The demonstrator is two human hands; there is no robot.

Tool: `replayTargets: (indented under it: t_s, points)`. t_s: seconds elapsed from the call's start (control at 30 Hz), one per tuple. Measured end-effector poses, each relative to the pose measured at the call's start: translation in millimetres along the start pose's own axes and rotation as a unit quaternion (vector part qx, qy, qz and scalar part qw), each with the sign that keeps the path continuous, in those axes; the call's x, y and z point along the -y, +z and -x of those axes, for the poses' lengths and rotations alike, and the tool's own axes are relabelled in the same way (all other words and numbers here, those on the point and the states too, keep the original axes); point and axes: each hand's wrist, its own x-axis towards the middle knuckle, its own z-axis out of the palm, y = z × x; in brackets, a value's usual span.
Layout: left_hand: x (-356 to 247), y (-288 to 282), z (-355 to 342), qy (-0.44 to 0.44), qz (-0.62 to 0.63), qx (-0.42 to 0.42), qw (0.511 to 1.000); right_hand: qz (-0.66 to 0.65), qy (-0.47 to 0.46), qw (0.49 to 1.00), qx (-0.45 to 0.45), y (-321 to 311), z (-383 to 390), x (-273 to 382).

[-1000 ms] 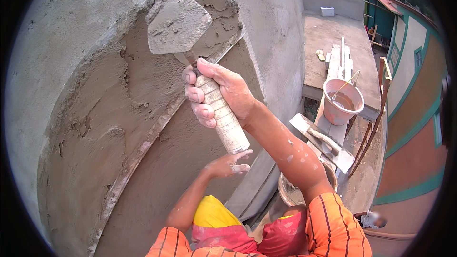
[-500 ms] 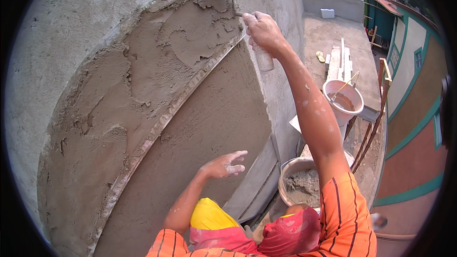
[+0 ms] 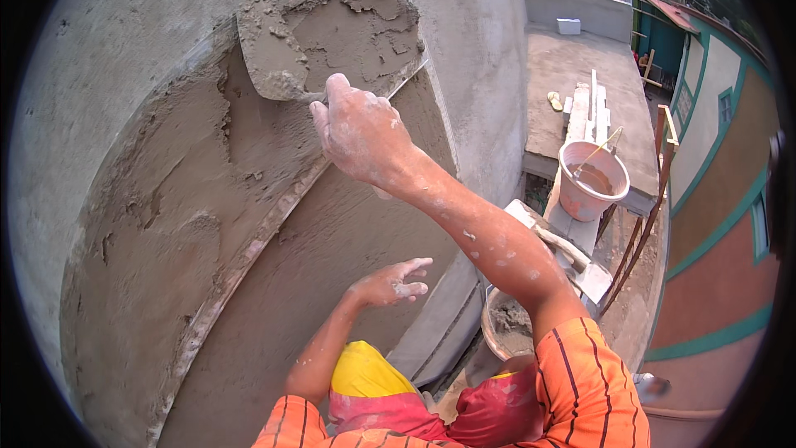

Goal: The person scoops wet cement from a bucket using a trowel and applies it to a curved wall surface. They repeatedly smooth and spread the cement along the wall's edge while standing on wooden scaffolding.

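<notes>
My right hand point(image 3: 365, 133) grips a trowel by its handle, which is mostly hidden in the fist. The trowel's mortar-smeared blade point(image 3: 269, 54) lies against the upper part of the wall, over a band of wet mortar point(image 3: 157, 207). Along the lower edge of that curved band runs a thin, mortar-crusted strip point(image 3: 257, 245). Lower down, my left hand point(image 3: 388, 284) is open, fingers spread and dusted with mortar. It is in front of the smoother plaster point(image 3: 332, 224) below the strip and holds nothing.
To the right, a pale bucket point(image 3: 580, 206) with murky liquid stands on a plank. A second bucket point(image 3: 487, 323) of mortar is beside my right arm. Between them lies a flat tool with a curved handle point(image 3: 565, 245). Rusty bars point(image 3: 643, 228) and white boards point(image 3: 593, 112) are farther off.
My right hand has moved left and slightly down from the upper wall corner. The trowel blade now shows broad over the mortar. My left hand has hardly moved.
</notes>
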Motion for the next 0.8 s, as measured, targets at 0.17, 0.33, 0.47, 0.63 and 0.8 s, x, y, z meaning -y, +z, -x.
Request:
replayTargets:
  t_s: [0.17, 0.33, 0.47, 0.63, 0.8]
  points:
    - [17, -2, 5, 0.018, 0.016, -0.008, 1.000, -0.088, 0.042, 0.995, -0.022, -30, 0, -3]
    - [13, -4, 16, 0.018, 0.026, -0.012, 0.999, 0.040, 0.200, 0.970, -0.132, -78, -48, -66]
    - [15, -6, 25, 0.026, 0.026, -0.019, 0.999, 0.128, 0.221, 0.953, -0.162, -69, -70, -99]
    - [18, -6, 25, 0.027, 0.038, -0.014, 0.999, 0.131, 0.155, 0.972, -0.119, -48, -57, -74]
    - [12, -5, 17, 0.023, 0.011, -0.005, 1.000, 0.070, 0.102, 0.991, -0.055, -30, -17, -23]
